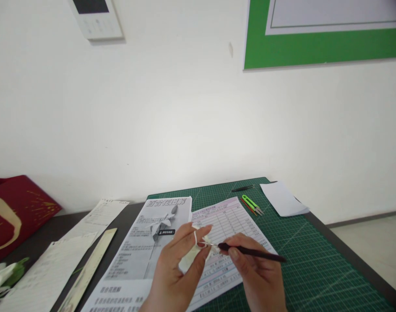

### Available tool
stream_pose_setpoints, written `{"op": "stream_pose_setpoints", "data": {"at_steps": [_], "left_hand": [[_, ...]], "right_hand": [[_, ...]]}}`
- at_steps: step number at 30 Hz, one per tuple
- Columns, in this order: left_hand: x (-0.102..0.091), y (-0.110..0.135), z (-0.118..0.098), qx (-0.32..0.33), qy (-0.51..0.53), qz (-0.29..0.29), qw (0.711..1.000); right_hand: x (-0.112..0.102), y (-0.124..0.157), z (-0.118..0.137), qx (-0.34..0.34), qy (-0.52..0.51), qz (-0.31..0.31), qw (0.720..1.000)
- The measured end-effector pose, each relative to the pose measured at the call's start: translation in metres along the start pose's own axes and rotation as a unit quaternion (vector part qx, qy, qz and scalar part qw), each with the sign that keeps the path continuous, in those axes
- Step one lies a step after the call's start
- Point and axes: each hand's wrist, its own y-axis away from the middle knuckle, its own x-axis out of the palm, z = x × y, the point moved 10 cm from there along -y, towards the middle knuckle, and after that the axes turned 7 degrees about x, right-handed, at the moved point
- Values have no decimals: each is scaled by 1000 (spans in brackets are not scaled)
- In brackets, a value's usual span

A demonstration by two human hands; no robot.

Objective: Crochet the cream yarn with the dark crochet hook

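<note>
My left hand [178,264] pinches a small piece of white crochet work [206,239], with a strand of white yarn [195,236] looped round a finger. Between thumb and fingers, my right hand [253,268] grips a crochet hook [256,252] by its dark handle. The hook's thin metal tip meets the white piece near my left fingertips; the exact stitch is too small to make out. Under both hands lie a printed sheet with a table [222,216] and a printed sheet with a flower picture [165,212].
A green cutting mat [302,247] covers much of the dark table. On it are green thread snips [251,203], dark tweezers [242,188] and white paper [282,199]. Leftward lie a ruler [90,268], handwritten sheets [58,260] and a red bag [22,208]. A white wall [185,108] stands behind.
</note>
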Motion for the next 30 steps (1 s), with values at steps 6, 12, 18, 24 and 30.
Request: {"op": "stream_pose_setpoints", "data": {"at_steps": [6,12,18,24,30], "left_hand": [[5,7,28,-111,27,23,993],[17,12,47,-184,101,55,976],[30,16,52,-237,221,86,942],[41,22,49,-270,330,91,900],[47,21,42,-274,410,88,865]], "right_hand": [[-2,1,12,-50,91,-8,995],[1,1,18,-86,142,4,986],[-7,-6,7,-24,128,-5,991],[-16,-9,-17,77,20,-25,996],[-12,-12,-24,115,-52,-7,992]]}}
